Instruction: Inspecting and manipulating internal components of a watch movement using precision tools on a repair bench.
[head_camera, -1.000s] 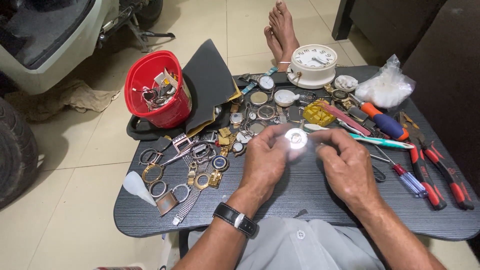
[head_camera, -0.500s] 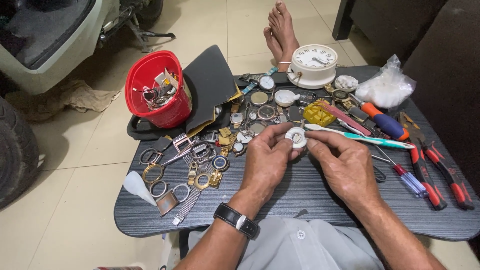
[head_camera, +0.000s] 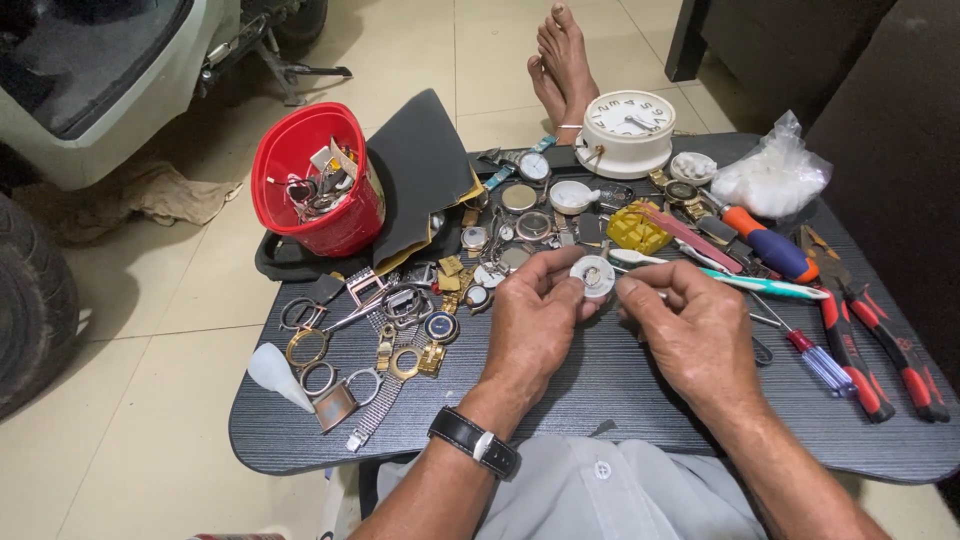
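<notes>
My left hand pinches a small round white watch part between thumb and fingers above the dark grey table. A black wristwatch sits on that wrist. My right hand is closed beside the part, its fingertips touching a thin tool held against the part's right edge. A toothbrush with a teal handle lies just behind the right hand.
A red bucket of parts stands at the back left beside black sheets. Watch cases and bands lie scattered left. A white clock, a plastic bag, screwdrivers and red pliers lie right. Bare feet rest beyond the table.
The bright glare on the round part one second ago is gone; the part has tilted slightly in my left hand. Both hands stay in nearly the same place.
</notes>
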